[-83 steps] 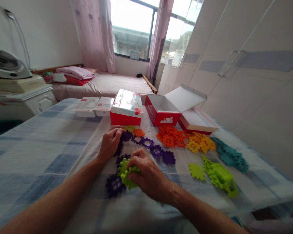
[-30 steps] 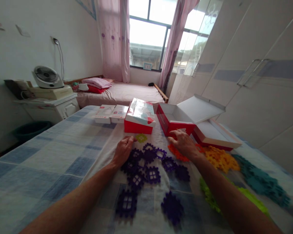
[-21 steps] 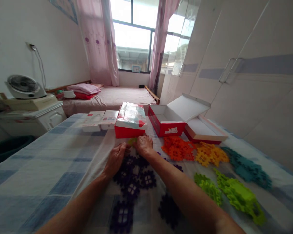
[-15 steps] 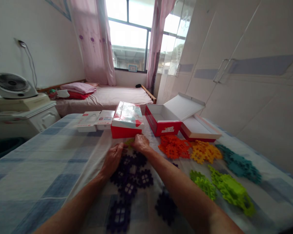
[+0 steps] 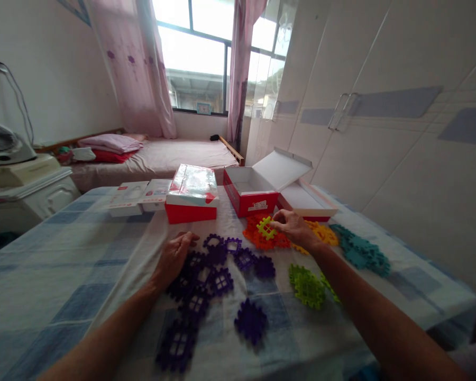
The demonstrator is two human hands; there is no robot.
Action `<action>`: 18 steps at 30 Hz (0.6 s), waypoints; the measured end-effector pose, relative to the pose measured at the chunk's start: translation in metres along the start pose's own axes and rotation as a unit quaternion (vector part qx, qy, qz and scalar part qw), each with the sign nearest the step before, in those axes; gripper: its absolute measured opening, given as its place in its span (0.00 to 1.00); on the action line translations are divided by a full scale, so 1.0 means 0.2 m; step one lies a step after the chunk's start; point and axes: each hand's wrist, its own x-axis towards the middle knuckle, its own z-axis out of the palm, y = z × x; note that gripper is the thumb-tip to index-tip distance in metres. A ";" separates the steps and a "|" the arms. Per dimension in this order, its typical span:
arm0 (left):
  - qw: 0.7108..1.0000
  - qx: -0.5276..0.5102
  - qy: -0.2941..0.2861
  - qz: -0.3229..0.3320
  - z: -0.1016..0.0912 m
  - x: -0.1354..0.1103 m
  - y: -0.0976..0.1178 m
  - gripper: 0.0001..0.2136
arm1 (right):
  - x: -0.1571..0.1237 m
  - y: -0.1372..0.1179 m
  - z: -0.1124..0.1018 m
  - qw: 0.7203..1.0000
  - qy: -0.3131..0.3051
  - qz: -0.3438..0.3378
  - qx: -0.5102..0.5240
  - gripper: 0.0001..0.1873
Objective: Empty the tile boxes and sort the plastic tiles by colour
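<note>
My right hand (image 5: 291,225) pinches a yellow-green notched building piece (image 5: 266,228) with a window-like grid, holding it above the orange pieces (image 5: 252,233). My left hand (image 5: 178,251) has its fingers curled together beside the purple pieces (image 5: 222,280). What it holds, if anything, is hidden. These purple pieces lie spread in a loose cluster between my forearms. One more purple piece (image 5: 250,320) sits apart, nearer me. Green pieces (image 5: 308,286) are piled by my right forearm, partly covered by it.
Yellow-orange pieces (image 5: 325,233) and teal pieces (image 5: 359,251) lie in piles to the right. Behind stand a closed red-and-white box (image 5: 191,211), an open red box (image 5: 254,203), a shallow tray-like box (image 5: 309,203) and white boxes (image 5: 127,198). A checked cloth (image 5: 83,254) covers the table.
My right hand has moved right, away from my left hand, carrying the yellow-green piece over the orange pile. My left hand stays by the purple pieces. The view has turned slightly right.
</note>
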 end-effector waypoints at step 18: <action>0.833 0.354 -0.405 0.131 -0.26 -0.33 0.20 0.59 | -0.77 -0.11 0.25 0.978 -0.190 -0.012 -0.086 0.54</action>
